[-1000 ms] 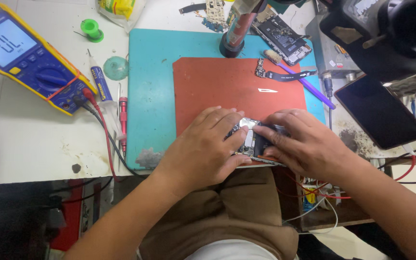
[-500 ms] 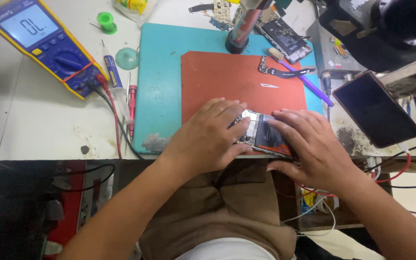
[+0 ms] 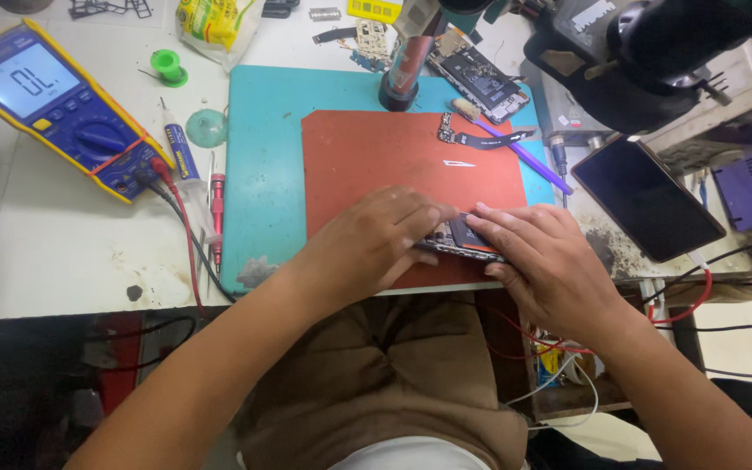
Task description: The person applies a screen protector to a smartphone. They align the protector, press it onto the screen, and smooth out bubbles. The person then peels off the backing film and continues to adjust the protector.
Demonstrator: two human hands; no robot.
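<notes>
An opened phone (image 3: 463,239) lies near the front edge of a red mat (image 3: 393,157), mostly covered by both hands. My left hand (image 3: 376,239) rests on its left end with fingers curled over it. My right hand (image 3: 546,261) presses on its right side, fingertips meeting those of the left hand over the phone's inner parts. The red mat lies on a teal mat (image 3: 263,174). What the fingertips pinch is hidden.
A yellow and blue multimeter (image 3: 54,104) with red and black leads sits at the left. A red screwdriver (image 3: 217,218), a small tube (image 3: 177,150) and a green solder spool (image 3: 167,65) lie beside the teal mat. A dark phone screen (image 3: 646,196), a purple-handled tool (image 3: 524,157), a flex cable (image 3: 480,135) and a circuit board (image 3: 480,78) are at the right and back.
Both hands have stayed on the opened phone. The right hand's fingertips have slid a little toward the left hand, covering more of the phone; the camera view has shifted.
</notes>
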